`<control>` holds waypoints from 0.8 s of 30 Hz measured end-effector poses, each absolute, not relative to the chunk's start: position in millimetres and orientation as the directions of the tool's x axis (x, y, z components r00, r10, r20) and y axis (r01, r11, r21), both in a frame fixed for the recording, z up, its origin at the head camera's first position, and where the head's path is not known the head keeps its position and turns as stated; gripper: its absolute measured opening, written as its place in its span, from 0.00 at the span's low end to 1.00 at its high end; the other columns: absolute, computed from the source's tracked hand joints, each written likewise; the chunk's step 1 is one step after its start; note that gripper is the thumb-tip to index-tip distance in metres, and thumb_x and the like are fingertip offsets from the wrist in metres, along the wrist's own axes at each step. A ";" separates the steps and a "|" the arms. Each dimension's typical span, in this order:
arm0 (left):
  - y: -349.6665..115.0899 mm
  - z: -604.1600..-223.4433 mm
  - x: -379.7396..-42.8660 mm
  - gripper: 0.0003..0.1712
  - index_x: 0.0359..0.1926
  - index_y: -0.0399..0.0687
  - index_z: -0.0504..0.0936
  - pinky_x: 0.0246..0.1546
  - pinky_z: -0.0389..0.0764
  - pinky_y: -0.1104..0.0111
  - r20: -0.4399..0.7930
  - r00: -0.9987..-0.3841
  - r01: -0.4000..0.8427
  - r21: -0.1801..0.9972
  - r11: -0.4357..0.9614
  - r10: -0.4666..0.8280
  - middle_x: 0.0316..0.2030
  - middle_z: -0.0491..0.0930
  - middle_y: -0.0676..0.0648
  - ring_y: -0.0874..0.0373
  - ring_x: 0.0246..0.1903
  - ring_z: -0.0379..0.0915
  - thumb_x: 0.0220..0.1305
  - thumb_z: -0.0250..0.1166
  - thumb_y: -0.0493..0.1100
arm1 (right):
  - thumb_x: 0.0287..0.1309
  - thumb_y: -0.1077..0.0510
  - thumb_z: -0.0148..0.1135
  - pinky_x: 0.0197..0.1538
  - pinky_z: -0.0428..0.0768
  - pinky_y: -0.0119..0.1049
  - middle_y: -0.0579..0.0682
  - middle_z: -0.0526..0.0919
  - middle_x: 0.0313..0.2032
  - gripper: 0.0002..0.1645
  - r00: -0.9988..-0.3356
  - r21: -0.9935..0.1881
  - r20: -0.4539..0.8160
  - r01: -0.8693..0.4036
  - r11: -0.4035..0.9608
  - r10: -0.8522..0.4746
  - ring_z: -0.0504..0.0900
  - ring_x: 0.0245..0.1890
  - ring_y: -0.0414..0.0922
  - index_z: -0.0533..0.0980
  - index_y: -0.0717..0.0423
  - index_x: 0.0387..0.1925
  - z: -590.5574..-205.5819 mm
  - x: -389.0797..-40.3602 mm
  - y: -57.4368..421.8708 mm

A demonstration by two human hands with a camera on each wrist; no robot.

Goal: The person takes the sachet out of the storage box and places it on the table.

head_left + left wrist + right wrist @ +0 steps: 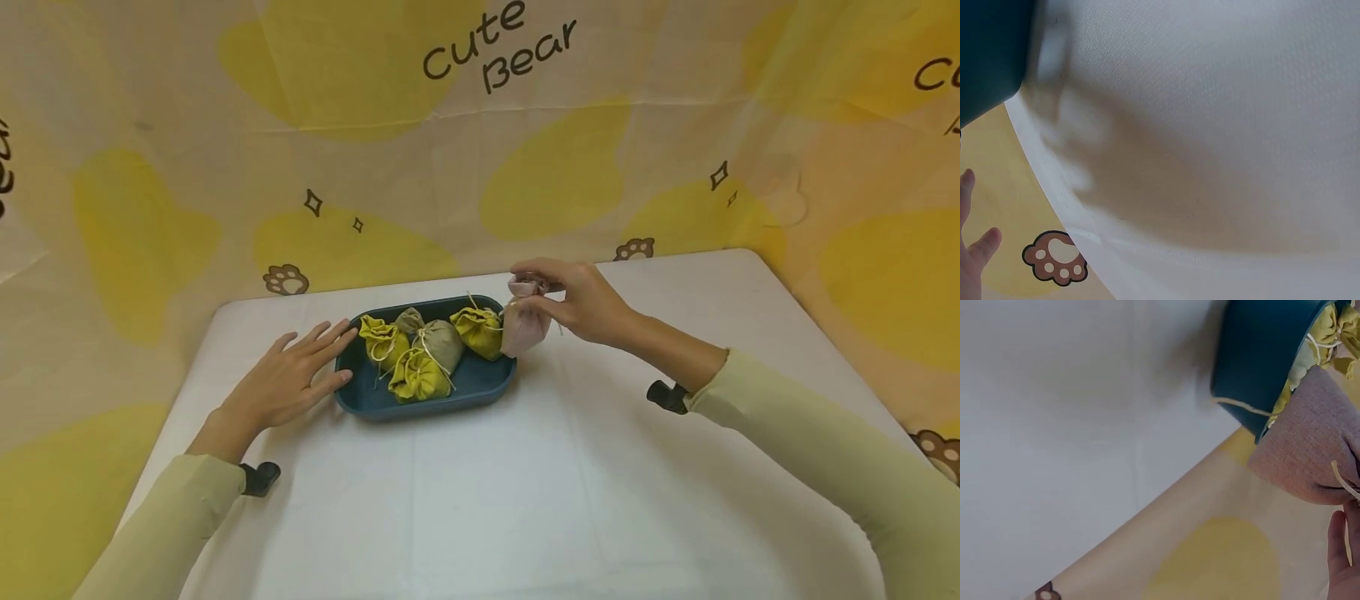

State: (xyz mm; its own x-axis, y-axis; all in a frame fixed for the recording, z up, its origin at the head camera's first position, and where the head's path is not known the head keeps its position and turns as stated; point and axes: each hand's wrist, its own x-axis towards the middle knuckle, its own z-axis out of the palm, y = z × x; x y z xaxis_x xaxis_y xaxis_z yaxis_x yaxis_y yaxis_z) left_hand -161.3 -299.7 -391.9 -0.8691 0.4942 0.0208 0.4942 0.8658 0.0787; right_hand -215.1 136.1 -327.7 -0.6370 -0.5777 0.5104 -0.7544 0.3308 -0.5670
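Note:
A pink drawstring pouch hangs at the right rim of a dark blue oval tray. My right hand pinches the pouch by its gathered neck; in the right wrist view the pouch overlaps the tray's edge. Inside the tray sit a grey-green pouch and three yellow-green ones, including a front pouch and a right-hand pouch. My left hand has its fingers spread, with fingertips at the tray's left end. Most of that hand is out of the left wrist view.
The tray stands toward the back of a white-covered table. Behind it hangs a yellow-and-cream printed cloth, which also runs along both sides. Dark wrist cameras, such as the left one, are strapped under each forearm.

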 end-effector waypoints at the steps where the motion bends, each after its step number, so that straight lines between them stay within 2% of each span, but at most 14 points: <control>1: -299.9 -391.7 -161.3 0.39 0.78 0.50 0.56 0.68 0.51 0.36 0.017 -0.869 0.495 0.077 0.866 0.495 0.77 0.53 0.44 0.39 0.74 0.50 0.74 0.50 0.62 | 0.56 0.66 0.71 0.48 0.84 0.38 0.55 0.86 0.48 0.25 -0.644 -0.567 0.505 -0.749 0.342 -0.574 0.86 0.46 0.48 0.78 0.63 0.57 -327.7 -215.6 138.9; 15: -301.8 -392.9 -162.8 0.39 0.78 0.50 0.55 0.68 0.51 0.37 0.015 -0.867 0.498 0.072 0.864 0.498 0.77 0.53 0.44 0.40 0.74 0.50 0.74 0.50 0.62 | 0.56 0.66 0.71 0.50 0.83 0.44 0.57 0.86 0.49 0.25 -0.751 -0.556 0.419 -0.657 0.509 -0.511 0.85 0.46 0.51 0.78 0.64 0.56 -342.4 -224.6 186.7; 20: -301.9 -393.1 -162.9 0.39 0.78 0.50 0.55 0.68 0.52 0.37 0.023 -0.865 0.502 0.070 0.862 0.502 0.76 0.54 0.44 0.40 0.74 0.51 0.74 0.50 0.62 | 0.56 0.68 0.71 0.48 0.83 0.48 0.59 0.86 0.47 0.24 -0.770 -0.540 0.405 -0.637 0.551 -0.493 0.86 0.43 0.54 0.78 0.66 0.55 -350.6 -228.0 203.1; 24: -300.9 -392.7 -162.3 0.39 0.78 0.50 0.56 0.68 0.52 0.37 0.027 -0.865 0.501 0.074 0.862 0.500 0.76 0.54 0.44 0.41 0.74 0.51 0.74 0.51 0.61 | 0.55 0.68 0.71 0.49 0.83 0.47 0.58 0.86 0.46 0.23 -0.790 -0.542 0.381 -0.612 0.577 -0.480 0.86 0.44 0.54 0.79 0.65 0.54 -355.3 -229.7 213.4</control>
